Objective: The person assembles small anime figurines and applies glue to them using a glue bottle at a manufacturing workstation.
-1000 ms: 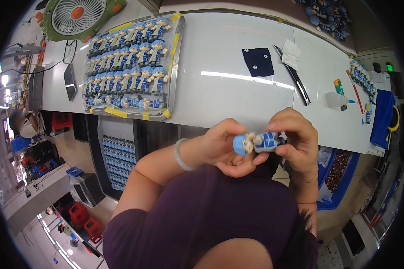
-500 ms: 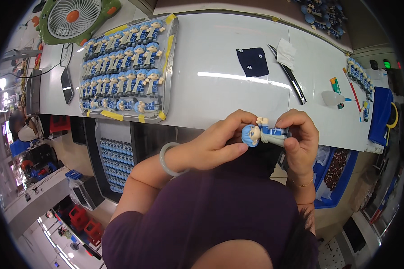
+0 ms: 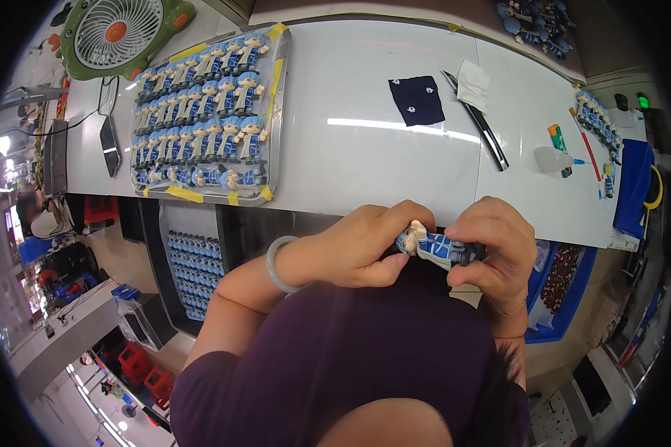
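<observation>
Workshop bench (image 3: 328, 164), white and glossy, runs across the view; two bare hands working at its near edge.

Rimmed tray (image 3: 279, 89) on the bench's left side: yellow tape on the edges, rows of blue-haired figurines (image 3: 201, 97) inside. Green fan (image 3: 115, 41) beside it, upper left. Left hand (image 3: 347, 249): thumb and fingers in a narrow pinch on the head of the held figurine (image 3: 435, 247). Right hand (image 3: 503, 242): thumb and fingers closed on its dark lower end. It lies sideways between the hands, head left, at the near edge. Navy cloth (image 3: 416, 100) farther back, slim black tool (image 3: 484, 134) to its right, white tissue (image 3: 473, 84) touching the tool. Squeeze bottle (image 3: 550, 159) farther right.
</observation>
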`<state>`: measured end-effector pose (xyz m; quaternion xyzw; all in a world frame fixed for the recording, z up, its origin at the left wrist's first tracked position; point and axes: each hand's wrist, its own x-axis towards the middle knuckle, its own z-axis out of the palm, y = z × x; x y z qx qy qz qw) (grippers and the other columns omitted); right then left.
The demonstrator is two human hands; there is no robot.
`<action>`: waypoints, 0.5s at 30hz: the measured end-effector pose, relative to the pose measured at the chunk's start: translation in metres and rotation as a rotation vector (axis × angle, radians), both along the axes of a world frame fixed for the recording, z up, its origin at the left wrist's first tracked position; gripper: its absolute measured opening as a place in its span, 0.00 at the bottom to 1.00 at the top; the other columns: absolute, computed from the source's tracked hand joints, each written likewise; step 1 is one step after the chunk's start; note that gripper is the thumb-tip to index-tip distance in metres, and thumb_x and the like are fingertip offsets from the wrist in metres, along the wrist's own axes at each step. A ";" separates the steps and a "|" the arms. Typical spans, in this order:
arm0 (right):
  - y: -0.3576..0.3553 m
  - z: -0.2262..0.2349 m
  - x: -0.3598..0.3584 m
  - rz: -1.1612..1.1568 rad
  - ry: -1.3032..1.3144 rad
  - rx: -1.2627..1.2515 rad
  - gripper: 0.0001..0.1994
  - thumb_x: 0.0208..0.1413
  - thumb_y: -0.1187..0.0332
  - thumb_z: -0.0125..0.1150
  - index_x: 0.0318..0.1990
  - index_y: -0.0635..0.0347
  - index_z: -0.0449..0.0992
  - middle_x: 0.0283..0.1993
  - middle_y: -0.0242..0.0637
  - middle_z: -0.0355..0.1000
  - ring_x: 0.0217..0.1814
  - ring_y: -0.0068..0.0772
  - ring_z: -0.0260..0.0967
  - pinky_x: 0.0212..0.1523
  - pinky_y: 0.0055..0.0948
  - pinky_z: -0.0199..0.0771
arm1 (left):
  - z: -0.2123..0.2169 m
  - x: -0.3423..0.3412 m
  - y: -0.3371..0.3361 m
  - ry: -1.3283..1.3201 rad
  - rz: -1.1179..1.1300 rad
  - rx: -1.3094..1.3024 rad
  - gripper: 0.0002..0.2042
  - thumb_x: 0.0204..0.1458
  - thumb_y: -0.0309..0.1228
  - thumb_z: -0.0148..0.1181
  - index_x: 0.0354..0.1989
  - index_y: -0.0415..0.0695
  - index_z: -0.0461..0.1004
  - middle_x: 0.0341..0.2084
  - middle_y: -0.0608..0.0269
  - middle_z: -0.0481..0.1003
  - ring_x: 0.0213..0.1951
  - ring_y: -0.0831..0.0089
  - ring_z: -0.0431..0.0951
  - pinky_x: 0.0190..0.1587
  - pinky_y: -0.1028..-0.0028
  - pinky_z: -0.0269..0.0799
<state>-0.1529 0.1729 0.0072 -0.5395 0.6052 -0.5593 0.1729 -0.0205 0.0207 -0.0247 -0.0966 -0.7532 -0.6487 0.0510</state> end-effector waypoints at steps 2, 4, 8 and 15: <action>-0.003 -0.002 -0.003 0.026 -0.049 0.016 0.20 0.31 0.60 0.69 0.32 0.61 0.74 0.26 0.35 0.69 0.25 0.27 0.65 0.23 0.20 0.64 | 0.000 0.000 0.000 -0.004 0.003 -0.003 0.18 0.39 0.28 0.47 0.42 0.38 0.57 0.21 0.51 0.67 0.22 0.52 0.69 0.25 0.64 0.64; -0.003 -0.002 -0.004 0.024 -0.095 0.046 0.20 0.31 0.59 0.69 0.32 0.61 0.74 0.25 0.34 0.68 0.25 0.26 0.65 0.24 0.19 0.64 | -0.001 0.000 0.000 -0.008 0.004 -0.015 0.19 0.39 0.28 0.47 0.42 0.37 0.56 0.21 0.51 0.67 0.22 0.51 0.69 0.25 0.64 0.63; -0.004 -0.004 -0.008 0.019 -0.194 0.078 0.19 0.34 0.59 0.68 0.32 0.62 0.74 0.25 0.32 0.68 0.23 0.24 0.62 0.25 0.19 0.63 | -0.001 -0.002 0.000 -0.022 -0.011 0.013 0.19 0.39 0.27 0.47 0.43 0.37 0.57 0.20 0.51 0.67 0.21 0.51 0.68 0.25 0.65 0.64; 0.003 -0.029 -0.010 -0.104 -0.327 -0.019 0.40 0.38 0.49 0.65 0.54 0.65 0.54 0.38 0.42 0.65 0.34 0.29 0.61 0.36 0.25 0.60 | 0.002 -0.004 0.003 -0.279 -0.171 0.308 0.16 0.49 0.31 0.50 0.45 0.39 0.58 0.31 0.61 0.67 0.32 0.74 0.67 0.37 0.75 0.63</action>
